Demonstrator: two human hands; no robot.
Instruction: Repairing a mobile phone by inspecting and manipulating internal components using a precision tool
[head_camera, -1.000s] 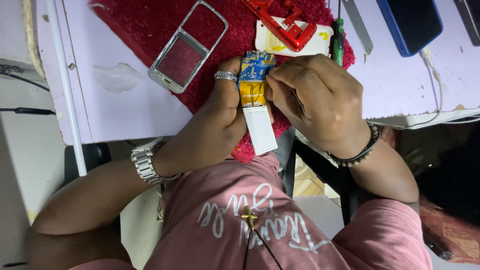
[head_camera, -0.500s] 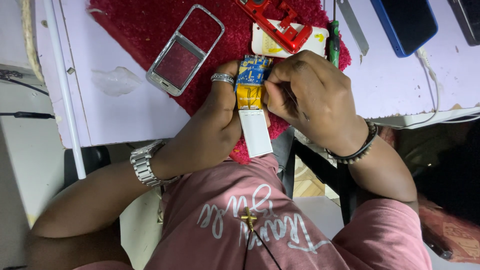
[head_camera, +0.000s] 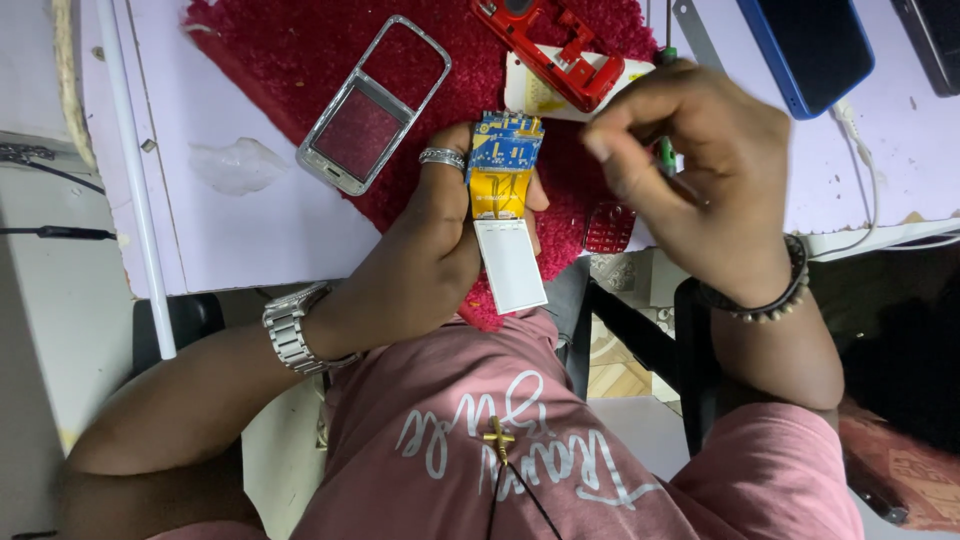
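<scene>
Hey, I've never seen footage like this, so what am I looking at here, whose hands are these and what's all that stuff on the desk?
This is one view from a camera worn on a person's head, looking down at their own two bare hands. The left hand holds a small phone circuit board with a blue top, a yellow ribbon and a white screen panel. The right hand is raised beside it, apparently pinching something too small to make out. On the pale desk lies a red mat, with a silver phone frame, a red phone housing, a red keypad and a blue phone.
</scene>
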